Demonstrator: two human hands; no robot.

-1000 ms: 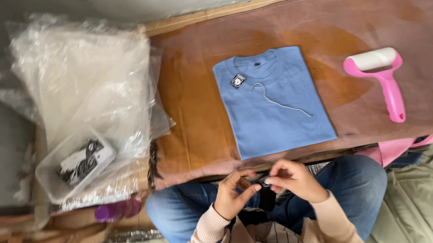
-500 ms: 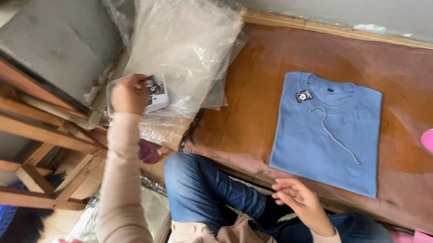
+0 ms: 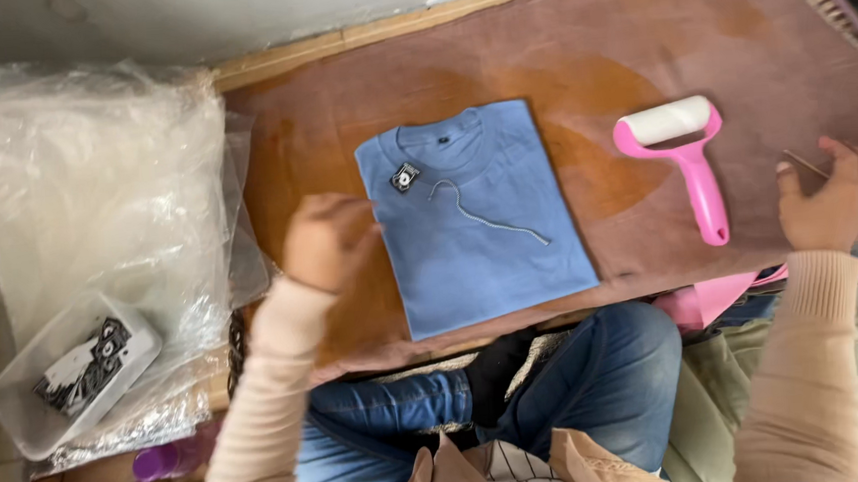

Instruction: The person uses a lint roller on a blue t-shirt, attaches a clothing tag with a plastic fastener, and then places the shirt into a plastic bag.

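A folded blue t-shirt [image 3: 478,238] lies flat on the brown table top [image 3: 576,53]. A small black-and-white tag [image 3: 405,178] sits near its collar, and a thin grey string [image 3: 492,219] runs across its chest. My left hand [image 3: 328,242] is curled at the shirt's left edge with its back towards me, so anything in its fingers is hidden. My right hand [image 3: 832,204] rests at the table's right front edge with fingers apart, its fingertips by a thin stick [image 3: 803,162].
A pink lint roller [image 3: 690,160] lies between the shirt and my right hand. A heap of clear plastic bags [image 3: 89,202] covers the left side. On it stands a clear tray [image 3: 23,415] with several black-and-white tags. My knees in blue jeans are below the table edge.
My left hand has come back from the tray at the left to the shirt's left edge. My right hand has gone from my lap out to the table's right edge.
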